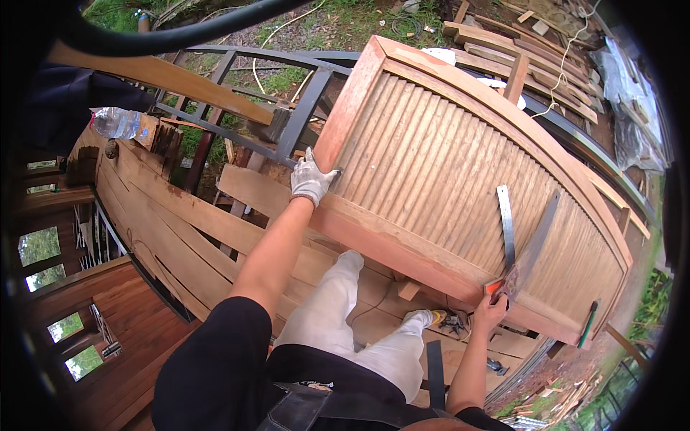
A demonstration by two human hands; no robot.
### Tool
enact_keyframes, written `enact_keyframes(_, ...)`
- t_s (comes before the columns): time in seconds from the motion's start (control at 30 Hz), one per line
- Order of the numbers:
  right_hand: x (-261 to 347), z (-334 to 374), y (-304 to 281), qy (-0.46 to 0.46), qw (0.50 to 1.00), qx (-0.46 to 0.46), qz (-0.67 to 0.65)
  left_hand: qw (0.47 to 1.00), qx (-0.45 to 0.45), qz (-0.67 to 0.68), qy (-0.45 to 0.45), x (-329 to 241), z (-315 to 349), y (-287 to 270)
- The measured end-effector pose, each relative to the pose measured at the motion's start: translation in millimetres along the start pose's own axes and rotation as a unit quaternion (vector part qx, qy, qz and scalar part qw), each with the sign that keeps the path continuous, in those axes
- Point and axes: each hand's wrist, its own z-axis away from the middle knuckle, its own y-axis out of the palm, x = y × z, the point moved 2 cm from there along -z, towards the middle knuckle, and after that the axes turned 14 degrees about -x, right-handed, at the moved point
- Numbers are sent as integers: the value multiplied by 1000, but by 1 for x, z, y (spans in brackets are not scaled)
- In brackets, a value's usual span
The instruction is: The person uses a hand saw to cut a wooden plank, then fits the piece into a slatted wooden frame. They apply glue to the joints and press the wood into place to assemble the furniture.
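A large louvered wooden door [431,158] with a reddish frame lies in front of me. My left hand [311,179], in a pale work glove, rests on its near left corner, fingers stretched and thumb apart. At the near rail on the right, my bare right hand [491,313] is closed round the handle of a handsaw [537,241]. The saw's blade points away over the slats. A small orange piece [493,287] shows by the fingers; its kind is unclear. Left of the blade, a metal ruler [505,219] lies on the slats. A green-handled tool [589,323] lies at the right end.
Wooden planks [208,223] form the surface under my legs. A dark metal frame [302,115] stands beyond the left corner. A plastic bottle [118,123] is at far left. Stacked timber [532,65] and plastic sheeting [629,100] lie far right. A power tool [453,325] sits below the door.
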Motion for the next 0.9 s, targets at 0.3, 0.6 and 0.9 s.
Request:
enact_keyframes(0.3, 59, -11, 10, -128, 970, -45, 202, 993, -46, 109, 0, 28, -4, -2)
enact_keyframes(0.6, 416, -8, 72, -555, 826, 55, -77, 950, 144, 233, 149, 68, 3, -110)
enact_keyframes(0.9, 426, -8, 80, -408, 816, 385, -142, 923, -133, 34, 359, 17, -51, -258)
